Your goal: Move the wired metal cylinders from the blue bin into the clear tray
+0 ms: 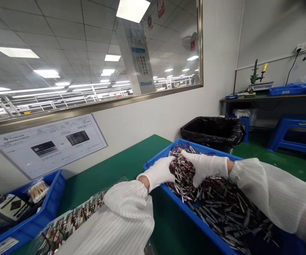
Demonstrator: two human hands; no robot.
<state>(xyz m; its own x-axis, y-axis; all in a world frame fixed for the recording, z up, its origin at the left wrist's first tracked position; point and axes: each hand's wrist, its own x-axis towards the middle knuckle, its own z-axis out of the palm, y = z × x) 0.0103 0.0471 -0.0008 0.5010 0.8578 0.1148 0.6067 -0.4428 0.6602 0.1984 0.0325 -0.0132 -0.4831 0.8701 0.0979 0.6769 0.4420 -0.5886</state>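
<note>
Both my hands wear white gloves and reach into a long blue tray (195, 220). My left hand (159, 172) curls against the left side of a clump of small silver parts with red and black wires (182, 173). From the right, my right hand (204, 165) wraps around the same clump, one bare fingertip showing at its far end. The parts' exact kind is too small to tell. More loose wired parts (227, 209) lie in the tray under and in front of my right forearm. Some of my fingertips are hidden among the parts.
Left of my left sleeve is a clear plastic tray (70, 221) of wired parts. A blue bin (54, 191) with cotton swabs (38, 191) stands beyond it. A black-lined bin (211, 132) is behind the tray. A blue stool (298, 136) stands at right.
</note>
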